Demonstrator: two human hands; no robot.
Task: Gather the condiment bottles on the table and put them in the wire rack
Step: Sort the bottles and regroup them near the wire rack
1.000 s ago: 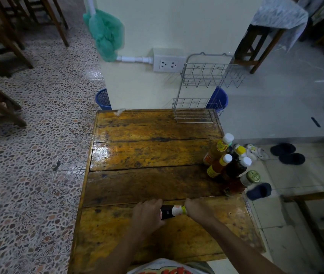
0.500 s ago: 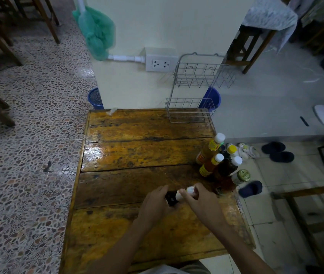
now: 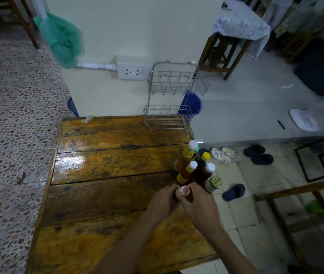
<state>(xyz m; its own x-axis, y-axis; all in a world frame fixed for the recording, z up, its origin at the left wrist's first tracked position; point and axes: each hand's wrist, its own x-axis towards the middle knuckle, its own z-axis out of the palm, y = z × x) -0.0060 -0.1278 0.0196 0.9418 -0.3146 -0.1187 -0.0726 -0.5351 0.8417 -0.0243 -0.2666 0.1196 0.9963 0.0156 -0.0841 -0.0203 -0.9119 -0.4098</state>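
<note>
Head view. No label text is legible; the yellow labels on 2 bottles are blurred.

Both hands grip 1 small dark bottle with a white-and-pink ribbed cap, held upright, cap toward the camera. The left hand curls its fingers round the left side of the body; the right hand wraps the right side, fingertips near the cap.

Just beyond the right hand, at the table's right edge, stands a cluster of bottles:
- tall amber bottle, white cap, yellow label
- shorter orange bottle, white cap
- dark bottle, yellow cap
- dark bottle, white cap
- glass jar, gold lid, just beside the right hand

The 2-tier silver wire rack stands well beyond the hands, against the wall at the far edge, with no bottle in it.

Surface: glossy worn wooden plank table. Floor: pebble-pattern tiles on the left.
</note>
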